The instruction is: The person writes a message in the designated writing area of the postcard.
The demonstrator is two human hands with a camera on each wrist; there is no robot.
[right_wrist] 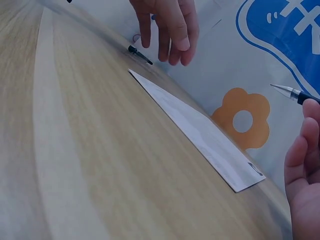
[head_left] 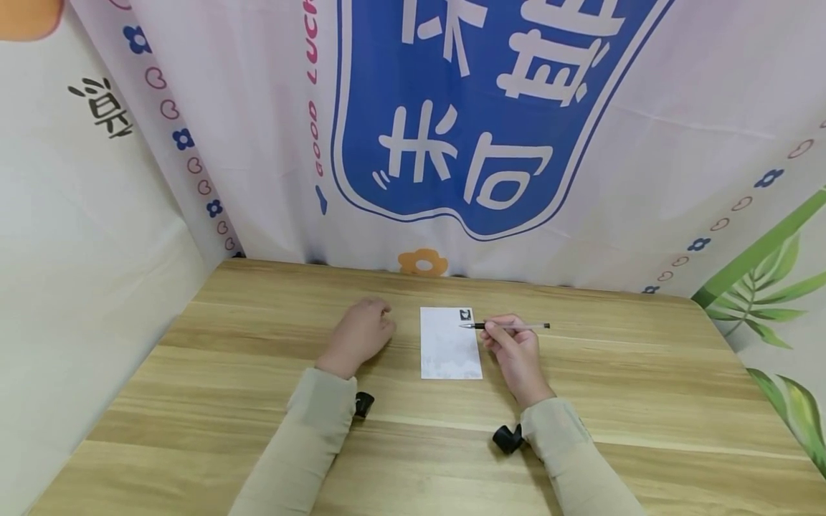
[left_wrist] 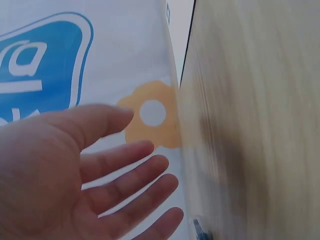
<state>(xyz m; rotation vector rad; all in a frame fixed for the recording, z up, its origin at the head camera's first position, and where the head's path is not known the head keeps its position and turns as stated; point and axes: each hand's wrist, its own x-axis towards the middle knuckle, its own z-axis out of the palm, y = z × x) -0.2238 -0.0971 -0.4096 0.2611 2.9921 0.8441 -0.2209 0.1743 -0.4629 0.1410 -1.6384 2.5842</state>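
A small white card [head_left: 450, 351] with a black picture printed in its upper right corner lies on the wooden table [head_left: 413, 444]. Beside its right edge, my right hand [head_left: 518, 358] pinches a slim pen [head_left: 530, 327] with a clear barrel and black grip. The pen is held roughly level, its tip pointing left over the card's upper right part. My left hand [head_left: 360, 333] is off to the left of the card, holding nothing. In the left wrist view the fingers [left_wrist: 135, 177] of that hand are spread and gently bent, the thumb apart from them.
Behind the table hangs a white cloth [head_left: 271, 129] with a blue panel and an orange flower. A small dark object [right_wrist: 140, 54] shows at the table's back edge. Black wrist devices [head_left: 508, 438] stick out at both sleeves.
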